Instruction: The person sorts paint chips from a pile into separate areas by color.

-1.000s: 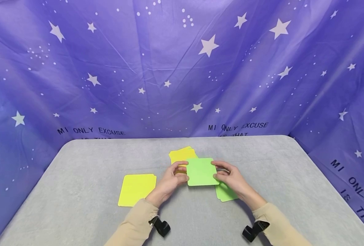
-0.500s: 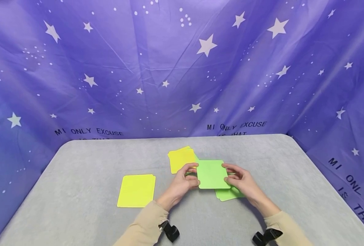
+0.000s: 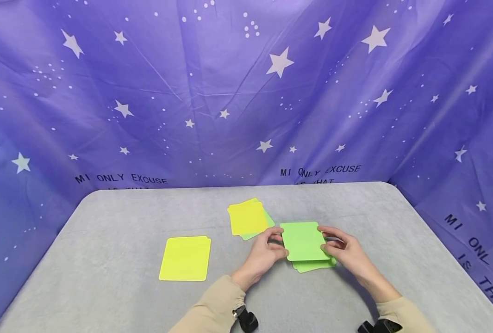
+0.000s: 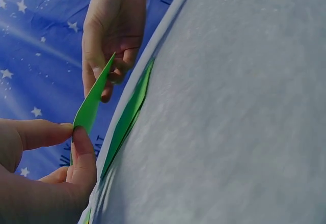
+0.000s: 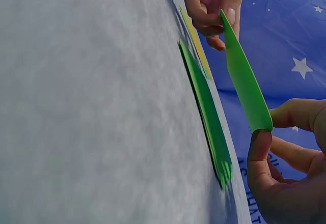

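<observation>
Between both hands hangs a square green card with rounded corners, level above a small pile of green cards on the table. My left hand pinches its left edge between thumb and fingers. On the opposite edge my right hand pinches it the same way. In the left wrist view the held card shows a gap above the green pile. The right wrist view also shows the card raised, with the pile below it.
A yellow card lies on top of a skewed stack with green edges, behind my left hand. Farther left a neat yellow pile lies on the grey table. A purple star-printed cloth hangs behind the table.
Both hands have carried the green card to the right and nearer, from beside the skewed stack to over the green pile. The skewed stack is now fully uncovered.
</observation>
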`<state>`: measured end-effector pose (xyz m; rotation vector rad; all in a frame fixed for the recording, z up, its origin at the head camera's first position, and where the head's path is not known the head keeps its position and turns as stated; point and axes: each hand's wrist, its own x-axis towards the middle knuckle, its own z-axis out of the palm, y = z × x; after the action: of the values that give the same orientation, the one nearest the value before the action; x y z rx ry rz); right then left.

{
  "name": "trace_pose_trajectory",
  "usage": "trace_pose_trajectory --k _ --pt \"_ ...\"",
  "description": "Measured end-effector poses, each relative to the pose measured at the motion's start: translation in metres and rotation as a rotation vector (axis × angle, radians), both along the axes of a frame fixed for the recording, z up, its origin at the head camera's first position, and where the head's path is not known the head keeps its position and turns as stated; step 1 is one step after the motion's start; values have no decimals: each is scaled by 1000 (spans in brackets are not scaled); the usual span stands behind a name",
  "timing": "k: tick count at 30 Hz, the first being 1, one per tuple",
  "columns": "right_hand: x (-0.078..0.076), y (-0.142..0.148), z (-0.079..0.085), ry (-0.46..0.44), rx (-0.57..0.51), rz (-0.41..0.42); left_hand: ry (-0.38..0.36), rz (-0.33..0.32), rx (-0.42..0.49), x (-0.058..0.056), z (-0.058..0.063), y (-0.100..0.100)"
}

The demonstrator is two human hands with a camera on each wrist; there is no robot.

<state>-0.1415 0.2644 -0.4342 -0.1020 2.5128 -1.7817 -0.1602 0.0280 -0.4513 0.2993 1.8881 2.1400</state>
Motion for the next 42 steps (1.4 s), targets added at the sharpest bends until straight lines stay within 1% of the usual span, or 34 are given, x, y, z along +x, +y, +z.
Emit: trace_pose_trajectory --k 3,6,9,11,14,16,21,25,29,33,35,38,42 --pt "3 5 -2 9 16 1 3 -6 -19 2 -1 5" --pt "5 10 -2 7 34 1 -3 -19 -18 3 -2 8" --pt "7 15 -2 17 86 3 -19 -24 -11 4 -2 8" --pt "7 19 -2 41 139 3 -21 -24 -15 5 -1 6" --pt "7 24 -2 69 203 -7 -14 -26 -48 4 0 -2" --pt "6 27 -2 79 229 -6 -11 -41 -54 2 2 -8" --pt "4 27 1 81 256 -1 -9 -82 -63 -1 5 -21" --pt "1 21 5 81 242 5 11 -84 -76 -5 5 -33" --pt "-5 13 6 91 211 30 44 -62 -91 -10 6 -48" --pt "-12 2 6 141 188 56 64 -17 -125 -16 7 -63" --pt "-15 -4 7 150 169 68 62 9 -142 -19 7 -70" --pt "-21 -15 8 145 145 87 35 53 -162 -24 9 -81" --pt "-27 -29 8 102 111 109 -2 133 -182 -31 10 -94"
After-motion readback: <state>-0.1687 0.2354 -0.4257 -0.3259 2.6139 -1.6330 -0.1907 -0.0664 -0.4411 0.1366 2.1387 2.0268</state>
